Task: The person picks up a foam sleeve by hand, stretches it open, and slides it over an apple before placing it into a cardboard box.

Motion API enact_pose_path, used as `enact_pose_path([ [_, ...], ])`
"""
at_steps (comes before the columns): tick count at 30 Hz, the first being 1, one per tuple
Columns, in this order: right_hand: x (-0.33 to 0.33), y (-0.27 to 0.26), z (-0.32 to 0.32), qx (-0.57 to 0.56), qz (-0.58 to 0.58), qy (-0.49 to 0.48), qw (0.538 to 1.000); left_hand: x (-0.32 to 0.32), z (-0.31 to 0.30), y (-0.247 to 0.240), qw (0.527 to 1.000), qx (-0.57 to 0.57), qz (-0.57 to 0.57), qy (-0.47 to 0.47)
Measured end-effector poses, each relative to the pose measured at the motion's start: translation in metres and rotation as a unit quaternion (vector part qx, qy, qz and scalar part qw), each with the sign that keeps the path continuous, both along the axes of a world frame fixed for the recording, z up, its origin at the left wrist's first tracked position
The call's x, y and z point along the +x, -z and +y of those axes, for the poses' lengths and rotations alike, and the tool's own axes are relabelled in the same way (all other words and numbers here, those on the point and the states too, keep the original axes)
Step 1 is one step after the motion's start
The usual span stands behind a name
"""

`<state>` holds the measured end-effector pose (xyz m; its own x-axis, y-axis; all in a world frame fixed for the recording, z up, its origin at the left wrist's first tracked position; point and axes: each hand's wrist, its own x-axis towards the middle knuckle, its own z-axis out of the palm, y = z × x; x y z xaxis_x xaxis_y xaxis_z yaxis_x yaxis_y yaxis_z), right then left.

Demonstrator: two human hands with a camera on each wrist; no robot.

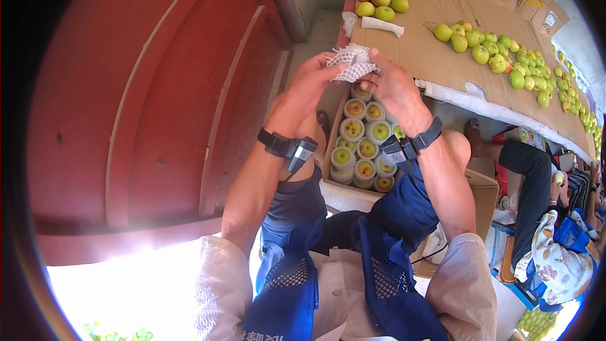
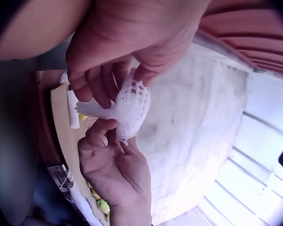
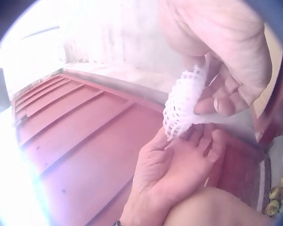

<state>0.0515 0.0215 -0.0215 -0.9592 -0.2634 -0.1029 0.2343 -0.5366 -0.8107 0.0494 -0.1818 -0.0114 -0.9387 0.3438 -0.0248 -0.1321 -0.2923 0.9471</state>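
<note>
Head view, far left: a red panelled door (image 1: 145, 88) fills the left side and stands well apart from the work.
Left hand: the left hand (image 1: 309, 85) is raised at mid-frame, its fingertips curled onto the left edge of a white foam net (image 1: 353, 63). It holds the net in a narrow pinch.
Left wrist view: the left hand (image 2: 122, 42) comes in from above and its fingers (image 2: 101, 89) nip the top of the foam net (image 2: 129, 108). The right hand (image 2: 115, 174) meets it from below.
Foam net: it is held in the air between the two hands, above the far end of the box. Both hands touch it.
Right hand: the right hand (image 1: 394, 85) grips the net's right side, thumb and fingers closed on the mesh.
Right wrist view: the right hand (image 3: 226, 56) pinches the foam net (image 3: 184, 101) from above, and the left hand (image 3: 179, 174) lies palm-up beneath it.
Box: a carton (image 1: 347, 199) sits below the hands, between the knees. It is packed with rows of wrapped fruit (image 1: 366, 148), each in its own net.
Cardboard table: a cardboard table (image 1: 429, 31) lies beyond the hands. A spare net (image 1: 382, 25) lies on it, just beside a small cluster of green fruit (image 1: 379, 0).
Loose fruit: a long spread of loose fruit (image 1: 499, 57) runs along the table towards the right edge.
Far right: a seated person (image 1: 536, 183) is beside the table, well apart from the carton.
</note>
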Motion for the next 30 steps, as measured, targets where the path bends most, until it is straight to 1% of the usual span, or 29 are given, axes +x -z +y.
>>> enact_pose_path([
  [1, -0.001, 0.001, 0.001, -0.006, -0.003, 0.01, 1.0, 0.001, 0.001, -0.001, 0.999, -0.047, 0.018, -0.011],
  [2, -0.001, 0.001, 0.001, -0.006, -0.003, 0.01, 1.0, 0.001, 0.001, -0.001, 0.999, -0.047, 0.019, -0.011],
  [4, -0.001, 0.002, 0.002, -0.011, -0.006, 0.023, 1.0, 0.001, 0.001, 0.004, 0.994, -0.094, 0.049, -0.014],
  [5, -0.001, 0.002, 0.002, -0.011, -0.005, 0.023, 1.0, 0.0, 0.002, 0.006, 0.994, -0.094, 0.049, -0.014],
  [7, -0.001, 0.0, 0.003, -0.018, -0.007, 0.033, 0.999, -0.002, 0.005, 0.009, 0.983, -0.156, 0.084, -0.042],
  [11, 0.002, -0.002, 0.004, -0.024, -0.003, 0.045, 0.999, 0.001, 0.007, 0.013, 0.982, -0.151, 0.103, -0.047],
  [13, 0.002, -0.002, 0.005, -0.024, -0.002, 0.048, 0.999, 0.002, 0.009, 0.011, 0.988, -0.112, 0.086, -0.056],
  [14, 0.001, -0.002, 0.005, -0.025, -0.003, 0.049, 0.998, 0.001, 0.01, 0.009, 0.988, -0.113, 0.085, -0.055],
  [16, 0.0, 0.0, 0.002, -0.038, -0.014, 0.06, 0.997, 0.0, 0.008, 0.007, 0.997, -0.05, 0.031, -0.039],
  [17, -0.001, 0.001, 0.002, -0.039, -0.014, 0.06, 0.997, -0.001, 0.007, 0.006, 0.997, -0.051, 0.031, -0.039],
  [19, -0.001, 0.006, 0.001, -0.026, -0.013, 0.053, 0.998, -0.001, 0.005, 0.004, 1.0, 0.011, -0.012, -0.018],
  [20, -0.001, 0.008, 0.002, -0.026, -0.013, 0.053, 0.998, -0.002, 0.004, 0.005, 1.0, 0.011, -0.012, -0.018],
  [22, -0.002, 0.009, 0.003, -0.026, 0.002, 0.026, 0.999, -0.005, 0.002, 0.006, 0.992, 0.121, -0.034, 0.024],
  [23, -0.002, 0.01, 0.004, -0.026, 0.002, 0.026, 0.999, -0.005, 0.0, 0.008, 0.992, 0.121, -0.034, 0.024],
  [25, -0.001, 0.011, 0.003, -0.047, 0.005, 0.009, 0.999, -0.003, -0.001, 0.006, 0.983, 0.171, -0.03, 0.054],
  [30, -0.001, 0.005, -0.003, -0.079, -0.016, 0.023, 0.996, 0.002, 0.0, -0.001, 0.976, 0.204, -0.02, 0.074],
])
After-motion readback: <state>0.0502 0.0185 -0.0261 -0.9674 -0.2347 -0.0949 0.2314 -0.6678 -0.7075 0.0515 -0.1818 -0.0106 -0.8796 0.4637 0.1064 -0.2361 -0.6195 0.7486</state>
